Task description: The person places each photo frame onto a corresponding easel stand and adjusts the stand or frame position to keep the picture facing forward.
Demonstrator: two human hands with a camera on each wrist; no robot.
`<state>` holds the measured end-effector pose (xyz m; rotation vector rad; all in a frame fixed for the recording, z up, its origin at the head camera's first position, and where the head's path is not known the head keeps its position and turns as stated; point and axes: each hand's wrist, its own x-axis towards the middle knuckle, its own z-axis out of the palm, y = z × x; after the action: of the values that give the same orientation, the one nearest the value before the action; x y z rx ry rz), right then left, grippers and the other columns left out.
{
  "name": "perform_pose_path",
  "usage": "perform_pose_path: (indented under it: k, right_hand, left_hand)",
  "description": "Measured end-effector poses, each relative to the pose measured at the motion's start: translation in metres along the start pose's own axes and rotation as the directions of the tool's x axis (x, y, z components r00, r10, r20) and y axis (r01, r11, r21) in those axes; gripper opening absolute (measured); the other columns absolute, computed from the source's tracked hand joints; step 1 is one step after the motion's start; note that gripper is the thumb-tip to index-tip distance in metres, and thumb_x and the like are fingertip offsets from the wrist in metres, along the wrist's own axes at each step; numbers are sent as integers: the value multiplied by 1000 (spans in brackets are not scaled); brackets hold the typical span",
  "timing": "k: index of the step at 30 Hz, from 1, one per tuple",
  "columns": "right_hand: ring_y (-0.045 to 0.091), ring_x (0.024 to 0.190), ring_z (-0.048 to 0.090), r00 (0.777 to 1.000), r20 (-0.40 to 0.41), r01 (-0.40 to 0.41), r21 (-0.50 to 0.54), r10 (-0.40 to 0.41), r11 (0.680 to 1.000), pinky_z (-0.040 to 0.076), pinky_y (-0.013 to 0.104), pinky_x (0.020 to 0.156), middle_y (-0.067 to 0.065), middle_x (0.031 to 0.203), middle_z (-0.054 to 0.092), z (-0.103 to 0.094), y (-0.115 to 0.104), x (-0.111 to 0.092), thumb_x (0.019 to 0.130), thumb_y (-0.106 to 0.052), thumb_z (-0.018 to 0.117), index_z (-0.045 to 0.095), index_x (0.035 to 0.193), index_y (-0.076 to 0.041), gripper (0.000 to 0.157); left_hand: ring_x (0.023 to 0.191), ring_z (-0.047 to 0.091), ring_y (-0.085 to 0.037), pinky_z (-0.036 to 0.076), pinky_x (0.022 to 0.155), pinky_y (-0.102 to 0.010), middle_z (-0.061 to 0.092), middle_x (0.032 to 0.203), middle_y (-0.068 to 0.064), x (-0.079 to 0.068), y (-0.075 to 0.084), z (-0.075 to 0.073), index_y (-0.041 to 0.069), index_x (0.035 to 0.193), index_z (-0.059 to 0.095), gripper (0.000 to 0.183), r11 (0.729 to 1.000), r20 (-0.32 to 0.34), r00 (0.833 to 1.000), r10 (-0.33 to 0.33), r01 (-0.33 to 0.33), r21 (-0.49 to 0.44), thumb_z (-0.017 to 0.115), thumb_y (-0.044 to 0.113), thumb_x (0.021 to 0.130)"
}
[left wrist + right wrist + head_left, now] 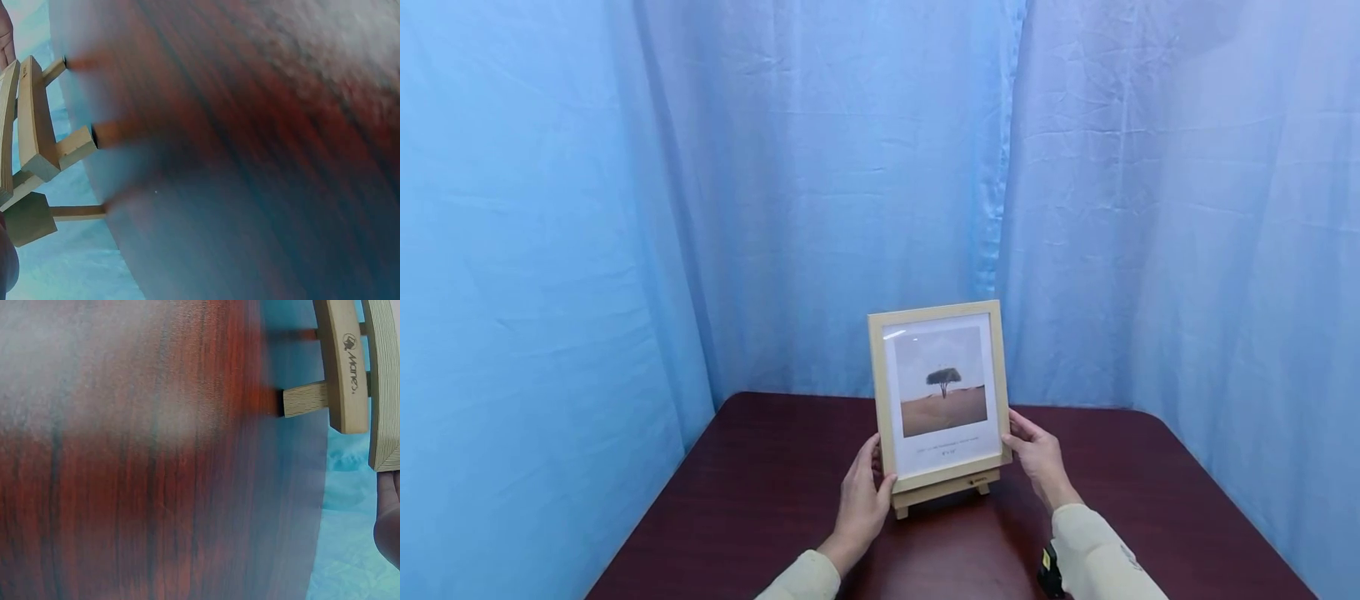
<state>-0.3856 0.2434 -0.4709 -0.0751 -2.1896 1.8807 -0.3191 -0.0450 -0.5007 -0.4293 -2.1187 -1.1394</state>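
Note:
A light wooden picture frame [943, 392] stands upright, leaning slightly back, on a small tabletop easel [946, 489]. Behind its glazing is a print of a lone tree on brown ground. My left hand [860, 500] holds the frame's lower left side, thumb in front and fingers toward the back. At the lower right side my right hand [1037, 458] grips it, with the thumb at the front edge. The right wrist view shows the easel's ledge [347, 369] with a printed logo, beside the frame's bottom corner [384, 450]. Easel legs [78, 147] appear in the left wrist view.
The dark red-brown table [760, 467] has a glossy, wood-grained top with rounded far corners. Blue curtains [850, 192] hang behind it and along both sides. A black device [1051, 571] with a yellow label is at the right sleeve.

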Motion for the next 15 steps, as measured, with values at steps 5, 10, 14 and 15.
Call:
perform_pose_path:
  k: [5, 10, 14, 15]
  right_hand:
    - [29, 128, 48, 1000, -14, -4, 11, 4, 1000, 44, 9, 80, 25, 141, 51, 5, 5, 2, 96, 4, 60, 48, 146, -3, 52]
    - [29, 129, 47, 1000, -29, -9, 14, 9, 1000, 43, 7, 77, 25, 141, 51, 7, 8, 4, 96, 4, 59, 48, 146, -3, 51]
    - [29, 129, 47, 1000, -26, 0, -1, 0, 1000, 42, 6, 77, 26, 141, 50, 9, 10, 5, 96, 5, 59, 48, 146, -2, 51]
    - [29, 129, 47, 1000, -25, 2, -5, -2, 1000, 42, 7, 77, 26, 141, 51, 9, 10, 5, 96, 4, 59, 48, 146, -3, 51]
  left_hand:
    - [90, 63, -22, 55, 75, -33, 64, 113, -13, -1, -5, 3, -2, 139, 47, 69, 999, -25, 999, 24, -23, 38, 80, -6, 78]
    - [90, 63, -20, 54, 76, -32, 64, 113, -12, -1, -6, 4, 0, 139, 47, 69, 999, -14, 1000, -17, 17, 44, 79, -5, 79]
    - [91, 63, -21, 54, 78, -33, 64, 114, -11, -2, -7, 3, 1, 139, 47, 67, 997, 4, 998, -69, 69, 36, 79, -5, 80]
    - [91, 63, -21, 54, 78, -34, 64, 114, -11, -2, -7, 3, 1, 139, 47, 67, 996, 9, 997, -79, 79, 35, 78, -4, 80]
